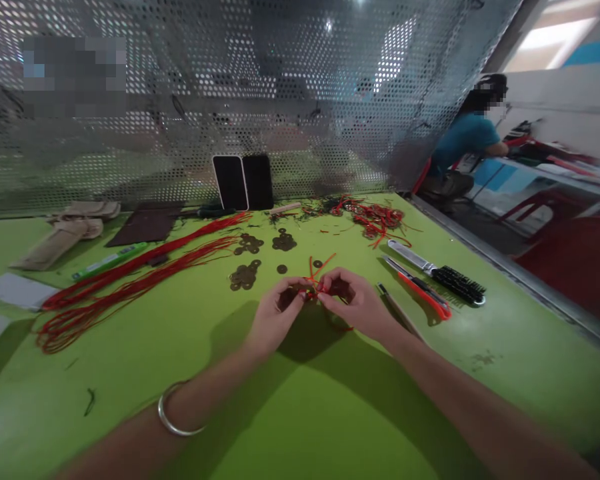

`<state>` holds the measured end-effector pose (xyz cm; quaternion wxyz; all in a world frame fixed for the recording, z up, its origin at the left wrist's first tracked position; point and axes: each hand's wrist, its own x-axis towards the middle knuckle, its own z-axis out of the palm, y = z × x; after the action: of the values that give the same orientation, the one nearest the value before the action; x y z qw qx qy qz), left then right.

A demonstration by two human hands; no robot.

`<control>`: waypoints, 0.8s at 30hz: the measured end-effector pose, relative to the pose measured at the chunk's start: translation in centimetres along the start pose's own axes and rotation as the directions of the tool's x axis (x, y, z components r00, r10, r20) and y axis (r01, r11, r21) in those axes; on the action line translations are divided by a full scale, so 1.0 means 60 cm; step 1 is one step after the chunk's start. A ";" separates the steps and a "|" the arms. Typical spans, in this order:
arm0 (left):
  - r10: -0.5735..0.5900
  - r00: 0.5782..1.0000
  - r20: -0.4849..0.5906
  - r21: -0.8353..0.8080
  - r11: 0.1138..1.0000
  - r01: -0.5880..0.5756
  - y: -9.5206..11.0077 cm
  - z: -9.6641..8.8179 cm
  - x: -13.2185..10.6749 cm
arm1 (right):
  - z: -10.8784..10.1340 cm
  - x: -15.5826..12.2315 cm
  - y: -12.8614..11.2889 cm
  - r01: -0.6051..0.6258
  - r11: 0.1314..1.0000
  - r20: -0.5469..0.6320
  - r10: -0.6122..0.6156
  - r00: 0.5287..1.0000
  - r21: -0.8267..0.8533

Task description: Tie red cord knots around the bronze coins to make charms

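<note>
Both my hands meet above the green table (pixel 290 427), pinching a red cord (pixel 321 265). My left hand (pixel 279 308) grips it between thumb and fingers, and my right hand (pixel 353 300) pinches it from the other side. Two cord ends stick up past the fingertips, and a loop hangs under my right hand. Whatever else sits between the fingers is too small to make out. Just beyond my hands lie two single round coins, one a dark coin (pixel 282 269). Piles of similar coins (pixel 244 275) lie to the left of them.
Long red cord bundles (pixel 130 287) and a green packet (pixel 110 260) lie left. On the right are a brush (pixel 455 283), an orange cutter (pixel 420 287) and a thin tool (pixel 400 312). Two phones (pixel 231 182) lean against the perforated metal screen (pixel 305 133). Knotted red cords (pixel 380 219) lie behind. A person (pixel 465 143) sits right.
</note>
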<state>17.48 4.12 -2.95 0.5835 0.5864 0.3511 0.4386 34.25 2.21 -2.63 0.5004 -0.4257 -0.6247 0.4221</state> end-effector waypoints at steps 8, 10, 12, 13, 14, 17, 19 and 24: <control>-0.051 0.999 0.005 -0.028 0.998 0.051 0.008 -0.001 -0.002 | 0.002 -0.001 -0.002 -0.041 0.997 -0.024 0.043 0.999 0.072; -0.030 0.999 0.025 -0.023 0.999 0.031 0.007 -0.002 -0.003 | 0.003 -0.002 -0.005 -0.059 0.995 -0.021 0.061 0.998 0.082; -0.017 0.999 0.036 0.018 1.000 0.016 0.007 -0.002 -0.003 | 0.005 -0.002 -0.007 -0.074 0.993 -0.022 0.076 0.997 0.089; -0.019 0.999 0.043 0.050 0.999 0.017 0.007 -0.001 -0.003 | 0.005 -0.003 -0.008 -0.075 0.992 -0.022 0.078 0.997 0.099; -0.025 0.998 0.052 0.083 0.996 0.020 0.007 -0.001 -0.003 | 0.006 -0.003 -0.008 -0.073 0.991 -0.021 0.076 0.997 0.109; -0.035 0.996 0.082 0.151 0.988 0.023 0.007 -0.001 -0.003 | 0.008 -0.005 -0.010 -0.069 0.989 -0.018 0.072 0.997 0.133; -0.045 0.995 0.089 0.176 0.984 0.029 0.007 -0.003 -0.003 | 0.009 -0.006 -0.012 -0.081 0.987 -0.018 0.084 0.996 0.140; -0.083 0.986 0.141 0.191 0.980 0.055 0.010 -0.005 -0.004 | 0.013 -0.007 -0.017 -0.066 0.991 -0.041 0.071 0.997 0.116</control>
<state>17.06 3.97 -2.39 0.5654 0.6570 0.3663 0.3383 33.43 1.46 -1.90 0.5231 -0.4267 -0.5731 0.4646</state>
